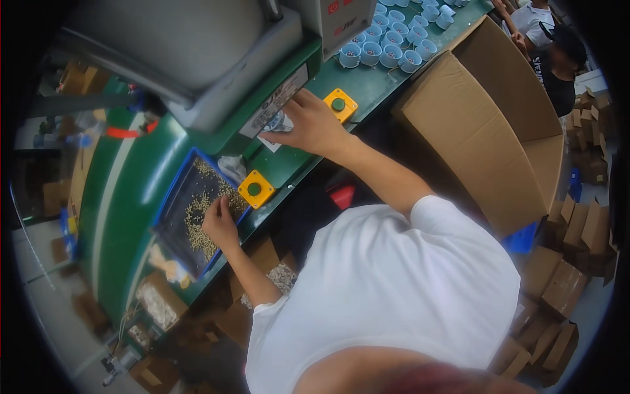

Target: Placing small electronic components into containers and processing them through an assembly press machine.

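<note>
My left hand (220,225) is over a dark, blue-rimmed tray (172,192), its thumb and fingertips pinched together among small brass-coloured pieces (195,220). Whatever is between those fingertips is too small to make out. Under the front edge of a grey and green machine (279,98), my right hand (314,125) reaches in with thumb and fingers curved around a small clear-and-bluish thing, its kind hidden by the hand and machine. Two yellow boxes with green push buttons flank the spot: one box (256,189) beside the tray, the other box (340,105) right of my right hand.
Many light-blue cups (392,39) holding small parts stand on the green bench at the far right. A large open cardboard box (459,111) is at my right. A crumpled clear bag (231,167) lies by the tray. Other people (556,62) are at the upper right.
</note>
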A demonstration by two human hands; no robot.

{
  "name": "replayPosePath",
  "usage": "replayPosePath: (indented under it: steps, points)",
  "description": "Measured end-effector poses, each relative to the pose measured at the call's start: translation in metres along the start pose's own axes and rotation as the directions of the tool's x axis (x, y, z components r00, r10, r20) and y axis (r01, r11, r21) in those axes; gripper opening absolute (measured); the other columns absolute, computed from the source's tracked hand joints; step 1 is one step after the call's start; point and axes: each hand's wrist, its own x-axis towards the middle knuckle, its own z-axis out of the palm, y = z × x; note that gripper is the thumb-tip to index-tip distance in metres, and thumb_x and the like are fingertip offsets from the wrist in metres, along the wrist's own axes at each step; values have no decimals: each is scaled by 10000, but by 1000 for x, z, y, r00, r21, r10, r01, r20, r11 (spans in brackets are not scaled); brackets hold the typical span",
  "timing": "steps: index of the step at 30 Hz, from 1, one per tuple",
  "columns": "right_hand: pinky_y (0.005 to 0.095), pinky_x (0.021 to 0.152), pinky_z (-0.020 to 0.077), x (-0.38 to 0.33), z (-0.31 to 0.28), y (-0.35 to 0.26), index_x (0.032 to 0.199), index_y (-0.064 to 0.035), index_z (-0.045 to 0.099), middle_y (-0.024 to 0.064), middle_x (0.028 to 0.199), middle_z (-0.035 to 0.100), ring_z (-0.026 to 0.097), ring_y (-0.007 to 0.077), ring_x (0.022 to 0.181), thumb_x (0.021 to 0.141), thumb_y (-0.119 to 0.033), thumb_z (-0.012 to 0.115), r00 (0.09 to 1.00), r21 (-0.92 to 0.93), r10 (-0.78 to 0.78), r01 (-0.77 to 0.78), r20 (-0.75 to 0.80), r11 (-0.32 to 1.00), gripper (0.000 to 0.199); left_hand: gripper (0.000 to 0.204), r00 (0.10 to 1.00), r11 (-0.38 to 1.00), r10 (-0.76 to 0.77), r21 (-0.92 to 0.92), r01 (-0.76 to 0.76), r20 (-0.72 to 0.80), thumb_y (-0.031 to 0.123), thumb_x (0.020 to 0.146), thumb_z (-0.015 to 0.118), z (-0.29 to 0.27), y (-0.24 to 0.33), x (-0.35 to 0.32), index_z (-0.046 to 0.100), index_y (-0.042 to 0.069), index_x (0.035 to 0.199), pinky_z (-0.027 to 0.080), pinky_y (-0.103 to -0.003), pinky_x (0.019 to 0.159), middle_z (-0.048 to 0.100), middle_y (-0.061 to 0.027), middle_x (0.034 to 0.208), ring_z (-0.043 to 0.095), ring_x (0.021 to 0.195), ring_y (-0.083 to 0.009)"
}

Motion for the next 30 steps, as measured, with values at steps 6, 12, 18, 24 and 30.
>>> replayPosePath:
  steps: [6, 12, 18, 24, 30]
  points:
    - [415, 883, 564, 9, 0, -3, 1195, -14, 654, 130, 1065, 647, 640, 325, 991, 764, -338, 883, 1000, 1, 10, -10, -15, 1000, 586, 223, 998, 999, 49, 25, -48, -28, 209, 942, 781, -3, 2, -5, 785, -8, 993, 558, -340, 674, 767, -181, 850, 758, 734, -272]
    - [416, 872, 573, 7, -12, 0, 1216, -24, 662, 148, 1106, 663, 651, 328, 1038, 762, -330, 885, 978, 12, 174, -177, 117, 984, 591, 223, 995, 994, 95, 54, -93, -33, 212, 940, 784, -2, -1, -1, 788, -6, 989, 559, -336, 667, 771, -178, 867, 759, 736, -275]
    - [401, 853, 583, -2, 1, 9, 1232, -24, 670, 152, 1135, 675, 673, 325, 1037, 765, -330, 888, 998, -2, 46, -46, 37, 999, 599, 167, 998, 998, 47, -26, -48, -44, 198, 922, 789, -5, 3, -5, 795, 41, 977, 548, -382, 660, 753, -167, 860, 726, 720, -310]
    - [406, 848, 586, -1, -6, 2, 1197, -21, 686, 156, 1135, 681, 691, 338, 981, 770, -338, 889, 995, 8, 88, -89, 52, 996, 569, 159, 998, 997, 61, 56, -61, -11, 178, 908, 795, -5, 8, -1, 788, 32, 971, 547, -387, 662, 752, -158, 854, 722, 720, -308]
    - [416, 862, 586, 7, -15, -7, 1196, -23, 672, 165, 1143, 683, 689, 351, 1020, 767, -345, 895, 944, -131, 154, -120, 291, 984, 581, 117, 988, 988, 151, 12, -151, -21, 115, 902, 798, -2, 39, -4, 779, 11, 951, 567, -342, 719, 765, -145, 876, 734, 762, -287]
